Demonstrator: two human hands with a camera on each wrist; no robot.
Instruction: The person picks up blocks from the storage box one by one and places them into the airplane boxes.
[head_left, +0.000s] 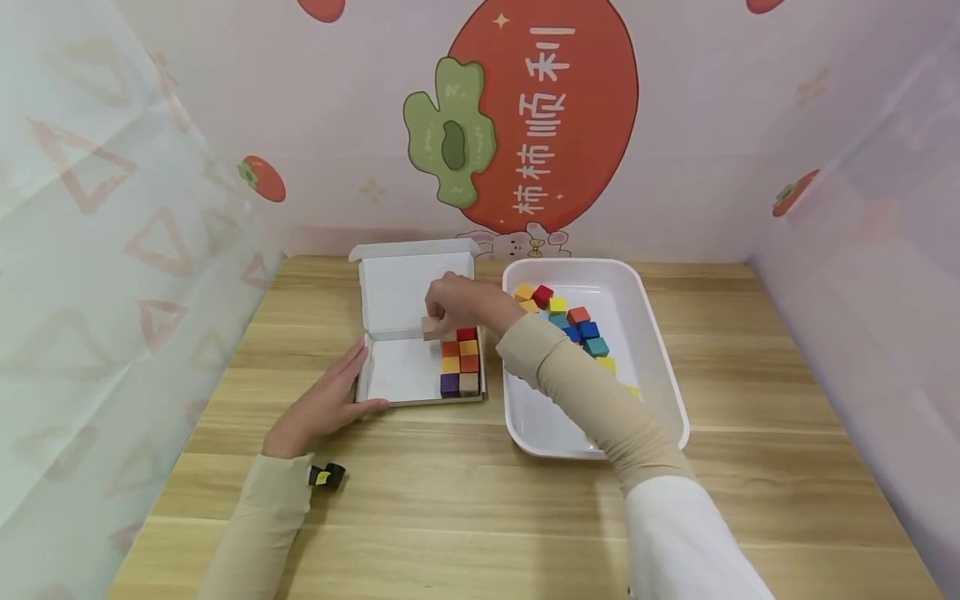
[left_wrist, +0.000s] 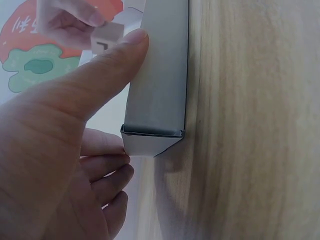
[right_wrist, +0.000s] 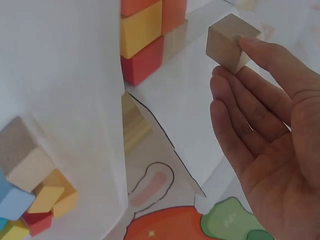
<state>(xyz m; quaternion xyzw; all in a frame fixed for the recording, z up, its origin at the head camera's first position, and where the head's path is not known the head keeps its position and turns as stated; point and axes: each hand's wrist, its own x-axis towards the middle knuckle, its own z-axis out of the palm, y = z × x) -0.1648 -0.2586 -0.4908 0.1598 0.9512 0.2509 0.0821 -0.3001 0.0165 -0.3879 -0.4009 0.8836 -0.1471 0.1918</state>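
Note:
Between thumb and fingertips, my right hand (head_left: 467, 302) pinches a plain wooden cube (right_wrist: 225, 44), raised above a shallow white cardboard box (head_left: 397, 367). Its lid (head_left: 393, 287) stands open at the back. Two columns of cubes fill the box's right side: red (head_left: 467, 334), orange (head_left: 468, 364), yellow-orange (head_left: 450, 365), purple (head_left: 449, 384) and plain wood (head_left: 468, 383); the right hand partly hides the back ones. My left hand (head_left: 330, 398) rests at the box's front left corner, its thumb along the front edge and its fingers against the left side.
Right of the box stands a white tray (head_left: 660, 383) with several loose coloured cubes, partly covered by the right forearm. A small black object with a yellow mark (head_left: 327, 476) is by the left wrist. Printed sheets (head_left: 697, 142) enclose the wooden table (head_left: 465, 517).

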